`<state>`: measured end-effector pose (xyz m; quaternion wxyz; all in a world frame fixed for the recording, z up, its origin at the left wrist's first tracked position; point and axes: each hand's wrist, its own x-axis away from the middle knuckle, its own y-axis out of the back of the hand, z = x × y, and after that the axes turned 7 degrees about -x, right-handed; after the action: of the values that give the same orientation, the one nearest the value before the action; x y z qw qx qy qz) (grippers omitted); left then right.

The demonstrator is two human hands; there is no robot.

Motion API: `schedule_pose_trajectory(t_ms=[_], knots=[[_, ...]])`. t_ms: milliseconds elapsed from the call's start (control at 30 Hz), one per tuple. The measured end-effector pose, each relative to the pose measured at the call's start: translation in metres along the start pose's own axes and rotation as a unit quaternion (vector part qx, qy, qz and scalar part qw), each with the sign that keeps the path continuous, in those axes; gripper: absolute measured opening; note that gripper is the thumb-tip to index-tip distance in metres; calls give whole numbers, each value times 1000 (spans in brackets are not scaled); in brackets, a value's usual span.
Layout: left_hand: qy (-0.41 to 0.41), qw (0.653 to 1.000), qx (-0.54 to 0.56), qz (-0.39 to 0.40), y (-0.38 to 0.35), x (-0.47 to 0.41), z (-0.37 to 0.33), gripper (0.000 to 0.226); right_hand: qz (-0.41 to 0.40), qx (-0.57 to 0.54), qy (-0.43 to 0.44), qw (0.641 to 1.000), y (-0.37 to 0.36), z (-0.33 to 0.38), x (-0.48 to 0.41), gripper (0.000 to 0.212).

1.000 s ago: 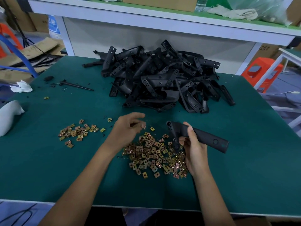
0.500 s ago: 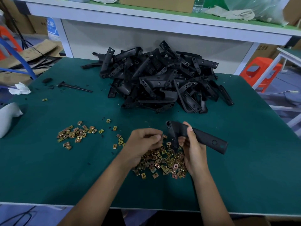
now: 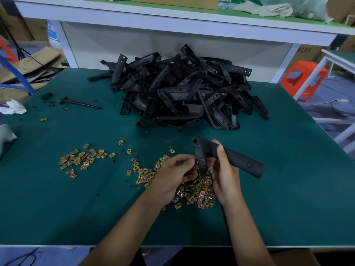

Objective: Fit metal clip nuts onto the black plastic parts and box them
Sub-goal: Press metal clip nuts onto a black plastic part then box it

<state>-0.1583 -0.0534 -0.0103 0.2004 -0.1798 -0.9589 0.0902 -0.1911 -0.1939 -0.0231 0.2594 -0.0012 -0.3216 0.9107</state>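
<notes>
My right hand (image 3: 223,173) grips a black plastic part (image 3: 236,159) over the green table, its long handle pointing right and its short drilled leg pointing down. My left hand (image 3: 173,174) has its fingertips pinched together right against that leg; a clip nut there is hidden by my fingers. Beneath both hands lies a heap of brass-coloured clip nuts (image 3: 194,191). A smaller scatter of clip nuts (image 3: 80,159) sits to the left. A big pile of black plastic parts (image 3: 184,89) fills the back middle of the table.
A thin black rod (image 3: 80,103) and a small black block (image 3: 46,96) lie at the back left, near crumpled white paper (image 3: 12,108). A white shelf frame (image 3: 172,20) runs behind the table. An orange stool (image 3: 303,79) stands off to the right.
My left hand moved right from above the nut heap to the leg of the black part, fingertips pinched. My right hand kept holding the part almost still.
</notes>
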Motion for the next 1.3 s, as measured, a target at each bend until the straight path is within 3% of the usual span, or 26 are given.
schedule_pose_trajectory(t_ms=[167, 400, 867, 1033, 1300], knots=[[16, 998, 63, 3, -1, 0, -1, 15, 4, -3, 2, 1000, 1, 0, 0, 37], [24, 993, 112, -11, -7, 0, -1, 11, 22, -1, 12, 1000, 3, -5, -2, 51], [23, 986, 164, -6, -12, 2, -1, 13, 17, -1, 18, 1000, 6, -7, -5, 36], [27, 987, 157, -25, -13, 2, -1, 11, 35, 35, 23, 999, 6, -9, -4, 47], [33, 980, 199, 1, -16, 2, 2, 14, 16, 21, 30, 999, 7, -7, -6, 41]])
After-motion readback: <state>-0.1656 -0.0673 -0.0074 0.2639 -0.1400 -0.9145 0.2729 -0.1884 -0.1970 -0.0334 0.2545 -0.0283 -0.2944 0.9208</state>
